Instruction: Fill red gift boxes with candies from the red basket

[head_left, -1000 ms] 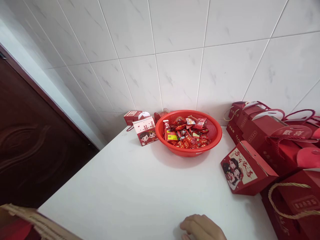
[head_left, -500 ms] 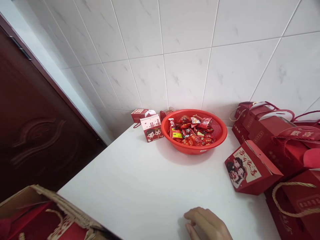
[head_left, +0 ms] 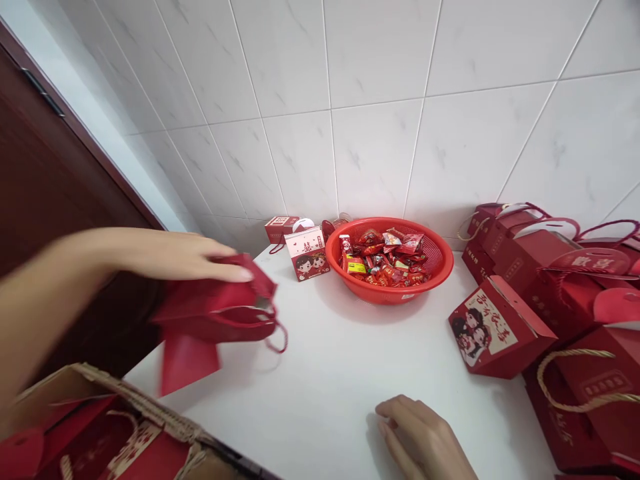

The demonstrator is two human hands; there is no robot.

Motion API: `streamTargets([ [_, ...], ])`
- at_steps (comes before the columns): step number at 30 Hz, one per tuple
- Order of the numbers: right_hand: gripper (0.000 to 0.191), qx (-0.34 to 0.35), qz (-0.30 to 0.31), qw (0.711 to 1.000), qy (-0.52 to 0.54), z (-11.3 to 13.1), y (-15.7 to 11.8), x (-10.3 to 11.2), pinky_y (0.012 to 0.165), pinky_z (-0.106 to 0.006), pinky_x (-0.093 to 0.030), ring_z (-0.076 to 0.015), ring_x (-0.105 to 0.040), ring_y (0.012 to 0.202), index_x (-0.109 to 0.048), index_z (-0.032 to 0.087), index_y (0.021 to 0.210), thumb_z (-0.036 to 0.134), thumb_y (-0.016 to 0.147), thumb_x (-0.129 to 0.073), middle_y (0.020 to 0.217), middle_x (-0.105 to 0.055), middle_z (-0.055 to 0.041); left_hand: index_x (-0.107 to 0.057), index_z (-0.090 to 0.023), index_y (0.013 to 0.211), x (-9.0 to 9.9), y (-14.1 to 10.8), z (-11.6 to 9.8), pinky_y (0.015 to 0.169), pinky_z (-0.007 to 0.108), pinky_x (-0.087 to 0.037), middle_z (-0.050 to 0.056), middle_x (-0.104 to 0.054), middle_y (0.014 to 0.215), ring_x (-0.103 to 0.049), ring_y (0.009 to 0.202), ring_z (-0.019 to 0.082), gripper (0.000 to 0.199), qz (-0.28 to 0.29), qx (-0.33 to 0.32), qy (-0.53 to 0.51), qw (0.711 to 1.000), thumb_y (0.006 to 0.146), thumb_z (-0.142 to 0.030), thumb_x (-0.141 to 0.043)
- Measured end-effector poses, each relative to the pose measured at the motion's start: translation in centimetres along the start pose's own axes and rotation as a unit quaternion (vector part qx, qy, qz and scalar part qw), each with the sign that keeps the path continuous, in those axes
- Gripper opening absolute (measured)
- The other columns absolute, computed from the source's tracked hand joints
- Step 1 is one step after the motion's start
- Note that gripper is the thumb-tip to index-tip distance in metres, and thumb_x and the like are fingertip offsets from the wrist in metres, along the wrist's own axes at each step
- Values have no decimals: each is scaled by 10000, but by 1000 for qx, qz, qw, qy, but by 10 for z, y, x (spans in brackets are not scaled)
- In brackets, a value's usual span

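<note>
My left hand reaches in from the left, fingers closed on a red paper box with a cord handle. The box is on its side above the table's left part, somewhat blurred, and a red flap hangs below it. On the white tabletop near the front edge is my right hand, fingers loosely curled and apart, with nothing in it. Beyond both hands, an orange-red basket holds wrapped sweets.
A cardboard carton with red boxes inside stands at the lower left. Several red gift boxes crowd the right side, a printed one in front. Small boxes stand left of the basket. A tiled wall rises behind.
My left hand has come into view from the left with a red box in its grip. My right hand has moved only slightly, and the view has shifted a little.
</note>
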State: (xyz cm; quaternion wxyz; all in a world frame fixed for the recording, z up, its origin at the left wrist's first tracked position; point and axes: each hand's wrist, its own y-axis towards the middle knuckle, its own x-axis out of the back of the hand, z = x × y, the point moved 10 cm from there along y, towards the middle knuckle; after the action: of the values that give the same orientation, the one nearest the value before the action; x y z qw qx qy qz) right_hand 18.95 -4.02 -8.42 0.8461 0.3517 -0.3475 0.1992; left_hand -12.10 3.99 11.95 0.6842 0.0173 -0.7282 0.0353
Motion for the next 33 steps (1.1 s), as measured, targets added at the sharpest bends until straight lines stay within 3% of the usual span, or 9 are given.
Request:
streamTargets([
  [2,191,-7,7,1000,-1,0,2,2,578,-210,-507,-137,-663,641,-609,228,906,195,989,-441,775,-683,-12,-755,-207,1017,-37,15,-22,766,272,-513,45,-746,1081,-682,916,235,571,166,-8,3,986,811,-711,-582],
  [3,195,-11,11,1000,0,-1,2,1,580,-211,-507,-138,-661,642,-609,227,901,194,989,-438,774,-681,-14,-753,-220,1031,-45,24,-35,786,267,-500,51,-740,1110,-676,951,240,571,187,-24,-1,982,816,-711,-557],
  [6,215,-18,-2,1000,10,-5,1,-1,575,-219,-500,-142,-653,641,-606,229,905,203,997,-413,780,-676,-15,-728,-250,1102,-58,47,-63,792,270,-484,64,-724,1144,-664,977,245,544,162,-77,-30,983,834,-670,-508],
  [9,220,-22,-31,999,31,-10,-1,0,594,-229,-501,-143,-647,662,-600,233,938,208,1007,-393,803,-675,-15,-722,-260,1108,-63,57,-57,746,278,-487,62,-723,1108,-665,935,248,516,130,-79,-26,988,797,-632,-544],
  [13,166,-41,-19,997,59,-11,2,3,657,-227,-523,-134,-657,713,-604,227,971,188,999,-445,843,-682,-16,-723,-254,1081,-48,57,-45,722,280,-485,34,-726,1017,-664,877,232,479,68,-75,-23,995,793,-584,-530],
  [19,167,-46,-35,995,75,4,19,30,650,-224,-543,-142,-674,723,-631,227,959,232,1003,-470,833,-692,-26,-736,-232,1006,-21,50,-62,778,306,-488,29,-709,962,-649,857,227,391,-16,-112,-31,993,792,-476,-518],
  [25,193,-45,-32,997,44,11,50,54,624,-260,-538,-164,-673,704,-660,223,926,277,988,-485,820,-703,-44,-737,-257,1016,-26,43,-57,878,338,-481,19,-724,1017,-641,936,245,353,-55,-149,-12,987,747,-353,-528],
  [30,135,-110,32,986,119,-12,98,22,649,-270,-527,-154,-672,696,-642,202,998,247,919,-542,853,-716,-28,-726,-264,1092,-44,37,-33,896,335,-493,23,-729,1103,-642,989,255,413,-25,-135,-23,990,793,-442,-505],
  [33,449,-162,60,971,167,-29,132,-10,628,-278,-517,-157,-659,650,-490,194,1333,287,906,-591,872,-706,-26,-712,-256,1125,-42,32,-19,989,381,-465,51,-673,1266,-603,1125,292,438,-61,-126,-14,990,806,-452,-485],
])
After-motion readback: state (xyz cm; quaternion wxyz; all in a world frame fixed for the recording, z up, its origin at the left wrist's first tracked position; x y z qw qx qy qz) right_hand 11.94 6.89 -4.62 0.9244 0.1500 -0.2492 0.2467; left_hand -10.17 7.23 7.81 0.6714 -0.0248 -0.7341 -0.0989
